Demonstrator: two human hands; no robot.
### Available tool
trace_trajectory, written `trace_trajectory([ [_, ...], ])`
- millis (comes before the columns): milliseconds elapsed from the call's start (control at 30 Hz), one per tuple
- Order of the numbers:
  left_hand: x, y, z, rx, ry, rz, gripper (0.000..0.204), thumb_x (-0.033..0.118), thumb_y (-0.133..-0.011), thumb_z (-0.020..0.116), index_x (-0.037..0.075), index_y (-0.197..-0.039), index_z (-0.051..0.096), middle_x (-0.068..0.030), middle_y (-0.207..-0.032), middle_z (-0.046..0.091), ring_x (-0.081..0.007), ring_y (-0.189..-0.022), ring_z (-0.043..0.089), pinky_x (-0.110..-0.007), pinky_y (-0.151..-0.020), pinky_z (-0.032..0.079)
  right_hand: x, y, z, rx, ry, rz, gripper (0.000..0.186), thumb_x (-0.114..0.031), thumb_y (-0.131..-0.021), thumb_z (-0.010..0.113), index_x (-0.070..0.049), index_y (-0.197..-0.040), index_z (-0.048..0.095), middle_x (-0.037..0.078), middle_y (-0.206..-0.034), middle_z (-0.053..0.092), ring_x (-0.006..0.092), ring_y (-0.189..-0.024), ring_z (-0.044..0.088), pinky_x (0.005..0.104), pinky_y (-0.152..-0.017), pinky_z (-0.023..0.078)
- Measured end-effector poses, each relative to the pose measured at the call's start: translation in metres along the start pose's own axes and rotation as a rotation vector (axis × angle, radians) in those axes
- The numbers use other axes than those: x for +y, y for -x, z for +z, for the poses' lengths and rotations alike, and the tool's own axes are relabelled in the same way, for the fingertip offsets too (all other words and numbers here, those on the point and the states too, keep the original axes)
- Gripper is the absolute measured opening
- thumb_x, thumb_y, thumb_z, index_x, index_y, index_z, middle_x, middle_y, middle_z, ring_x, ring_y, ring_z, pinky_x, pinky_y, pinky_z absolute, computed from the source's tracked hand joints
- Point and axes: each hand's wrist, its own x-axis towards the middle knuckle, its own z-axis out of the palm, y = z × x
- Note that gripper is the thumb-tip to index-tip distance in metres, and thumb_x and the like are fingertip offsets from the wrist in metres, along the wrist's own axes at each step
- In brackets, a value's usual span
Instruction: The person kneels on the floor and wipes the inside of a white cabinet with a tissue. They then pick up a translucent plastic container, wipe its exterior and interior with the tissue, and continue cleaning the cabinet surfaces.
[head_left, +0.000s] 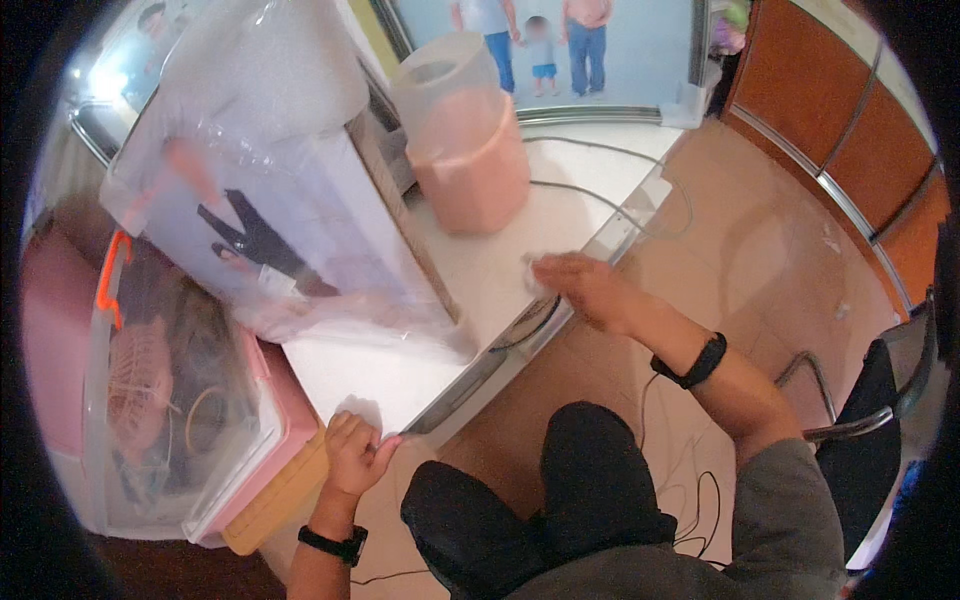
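My left hand (355, 450) rests at the near left corner of the white table (350, 380), thumb stretched out along the edge and apart from the fingers; nothing shows in it. Farther right, my right hand (590, 290) reaches over the table's front edge, its fingers close together and blurred. A small whitish thing (531, 268) shows at those fingertips, too smeared to name. Beyond that hand stands a pink container with a clear upper part (470, 170). Between my hands and farther back, a large photo print wrapped in clear plastic (290, 230) leans on the table.
A framed picture (640, 60) stands at the table's back. Thin cables (590, 190) run over the tabletop, and others lie on the floor. At left is a clear plastic bin (150, 430) with an orange handle. A metal-framed chair (860, 440) stands at right, near brown cabinets (810, 90).
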Motion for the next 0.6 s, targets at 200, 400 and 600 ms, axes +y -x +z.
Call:
trace_trajectory([
  [200, 0.000, 0.009, 0.001, 0.026, 0.026, -0.020, 0.041, 0.016, -0.070, 0.084, 0.008, -0.063, 0.044, -0.0097, -0.065, 0.045, -0.0314, -0.064, 0.045, -0.041, -0.061, 0.035, -0.002, -0.038, 0.022, 0.118, -0.028, -0.058, 0.036, 0.001, -0.078, 0.058, 0.003, -0.113, 0.067, 0.023, -0.129, 0.061, 0.0388, -0.121, 0.057, 0.0415, -0.107, 0.046],
  [400, -0.006, 0.008, 0.004, 0.010, -0.012, -0.016, 0.041, 0.018, -0.071, 0.083, 0.007, -0.064, 0.044, -0.0100, -0.066, 0.045, -0.0314, -0.065, 0.046, -0.041, -0.062, 0.035, -0.030, -0.065, 0.055, 0.067, -0.066, -0.101, 0.044, 0.004, -0.073, 0.058, 0.006, -0.116, 0.066, 0.023, -0.129, 0.062, 0.0375, -0.124, 0.056, 0.0404, -0.109, 0.044],
  [600, -0.005, 0.012, 0.002, 0.022, -0.014, -0.022, 0.041, 0.019, -0.071, 0.083, 0.008, -0.064, 0.044, -0.0099, -0.066, 0.045, -0.0317, -0.066, 0.046, -0.041, -0.061, 0.034, -0.050, -0.101, 0.049, -0.024, -0.095, 0.111, 0.045, 0.007, -0.074, 0.056, 0.007, -0.118, 0.064, 0.023, -0.132, 0.059, 0.0384, -0.120, 0.057, 0.0410, -0.102, 0.048],
])
